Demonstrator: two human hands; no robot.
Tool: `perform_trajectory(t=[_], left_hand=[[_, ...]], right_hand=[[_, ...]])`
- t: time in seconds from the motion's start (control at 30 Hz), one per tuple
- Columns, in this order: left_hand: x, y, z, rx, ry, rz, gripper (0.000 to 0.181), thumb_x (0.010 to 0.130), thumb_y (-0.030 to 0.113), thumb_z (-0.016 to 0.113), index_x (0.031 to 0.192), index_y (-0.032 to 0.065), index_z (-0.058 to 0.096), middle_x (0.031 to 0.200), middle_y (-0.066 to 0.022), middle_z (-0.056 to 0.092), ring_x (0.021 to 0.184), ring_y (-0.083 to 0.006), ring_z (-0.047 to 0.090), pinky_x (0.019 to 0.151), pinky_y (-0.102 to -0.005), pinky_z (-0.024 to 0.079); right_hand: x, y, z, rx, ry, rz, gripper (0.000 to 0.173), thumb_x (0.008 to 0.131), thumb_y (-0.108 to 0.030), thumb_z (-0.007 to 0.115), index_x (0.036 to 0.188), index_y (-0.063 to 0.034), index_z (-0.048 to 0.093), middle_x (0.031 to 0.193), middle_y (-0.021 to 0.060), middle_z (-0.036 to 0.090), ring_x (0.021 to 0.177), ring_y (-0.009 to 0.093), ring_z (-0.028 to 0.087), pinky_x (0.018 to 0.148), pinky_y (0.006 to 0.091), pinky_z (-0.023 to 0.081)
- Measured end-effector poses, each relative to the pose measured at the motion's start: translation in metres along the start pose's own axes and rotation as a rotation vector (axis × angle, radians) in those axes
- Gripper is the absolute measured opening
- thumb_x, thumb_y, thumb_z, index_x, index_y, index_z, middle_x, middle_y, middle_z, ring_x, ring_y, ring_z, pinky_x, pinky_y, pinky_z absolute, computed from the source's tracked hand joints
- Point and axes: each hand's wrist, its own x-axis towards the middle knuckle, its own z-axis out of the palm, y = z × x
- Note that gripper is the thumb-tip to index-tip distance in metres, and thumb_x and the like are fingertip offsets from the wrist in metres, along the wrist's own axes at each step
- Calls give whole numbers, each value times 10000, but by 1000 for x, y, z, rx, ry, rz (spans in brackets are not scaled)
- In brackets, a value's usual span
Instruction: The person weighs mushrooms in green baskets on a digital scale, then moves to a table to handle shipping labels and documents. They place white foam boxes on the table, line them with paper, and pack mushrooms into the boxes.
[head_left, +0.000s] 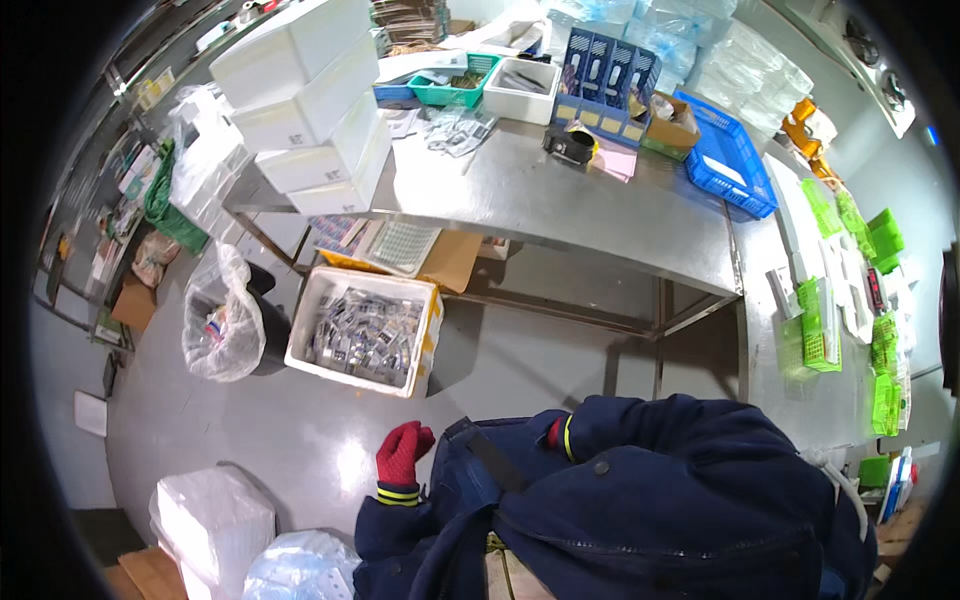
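My left hand (403, 453), in a red knitted glove, is beside the front of my dark blue coat (637, 510) with its fingers curled; I see nothing in it. Of my right hand (555, 433) only a strip of red glove shows at the cuff, the rest being covered by the coat. On the floor ahead, a white foam box (360, 386) holds many small packets (367, 334). To its left stands a bin with a clear plastic liner (225, 330).
A steel table (525, 187) spans the space ahead, bearing stacked white foam boxes (307, 105), a black tape roll (571, 145) and a blue tray (727, 161). Green baskets (819, 330) line the right-hand table. Wrapped bundles (217, 517) lie on the floor, lower left.
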Motion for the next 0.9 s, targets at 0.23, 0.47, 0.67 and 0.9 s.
perform_trajectory(t=[0.23,0.47,0.67,0.9], left_hand=[[115,43,68,90,-325,-89,273,918,193,590,1087,-20,606,925,-133,670,858,-225,660,820,-349,538],[223,40,206,212,-619,-163,275,940,173,548,1111,-40,583,954,-142,663,892,-220,646,839,-330,515],[333,23,329,297,-564,-259,259,940,150,543,1113,-36,586,960,-141,659,891,-216,645,830,-317,512],[413,28,460,309,-609,-317,263,944,154,531,1116,-38,582,958,-137,661,908,-226,642,840,-335,512]], right_hand=[[-44,52,-15,119,121,175,325,853,-309,501,1073,-102,621,1009,166,632,931,323,618,817,404,480],[-133,106,-63,532,706,140,421,808,-251,555,1196,-88,568,1099,190,612,998,344,595,878,413,469],[-222,239,-223,950,761,-85,372,872,-122,586,1232,-35,548,1045,141,655,967,268,634,862,340,488],[-192,443,-371,276,1516,318,437,799,-150,667,1212,-59,555,1105,163,608,1016,337,572,864,395,467]])
